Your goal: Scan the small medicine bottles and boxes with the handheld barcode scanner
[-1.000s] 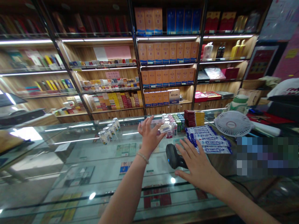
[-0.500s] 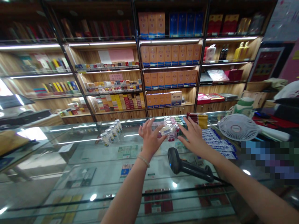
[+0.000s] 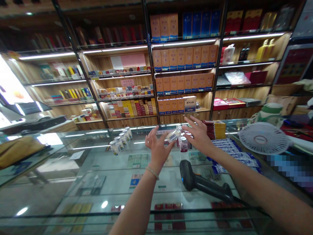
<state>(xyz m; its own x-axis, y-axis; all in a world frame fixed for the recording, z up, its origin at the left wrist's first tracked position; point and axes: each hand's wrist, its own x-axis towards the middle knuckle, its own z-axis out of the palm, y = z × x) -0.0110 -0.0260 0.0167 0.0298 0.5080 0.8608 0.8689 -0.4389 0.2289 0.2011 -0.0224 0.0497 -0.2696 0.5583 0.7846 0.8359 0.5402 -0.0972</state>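
Between the thumb and fingers of my left hand (image 3: 158,145) is a small clear jar (image 3: 172,135) with a white label, tilted above the glass counter (image 3: 117,187). My right hand (image 3: 199,137) is just right of it, fingers apart and stretched toward its far end; whether they touch it is unclear. Behind and below my right fingers stand several small jars (image 3: 183,145), one with dark red contents, partly hidden by the hand. A row of similar clear jars (image 3: 120,140) stands to the left. Nearer to me lies a black barcode scanner (image 3: 204,184).
To the right are blue-and-white packets (image 3: 232,151), red-and-yellow packs (image 3: 215,130), a white fan (image 3: 264,138) and a green-and-white jug (image 3: 270,112). Shelves with orange boxes (image 3: 184,58) line the back wall. A mustard-coloured cloth item (image 3: 21,150) lies at the left.
My left hand has tilted the jar more upward to the right. My right hand has come closer to it. The whole view has shifted slightly.
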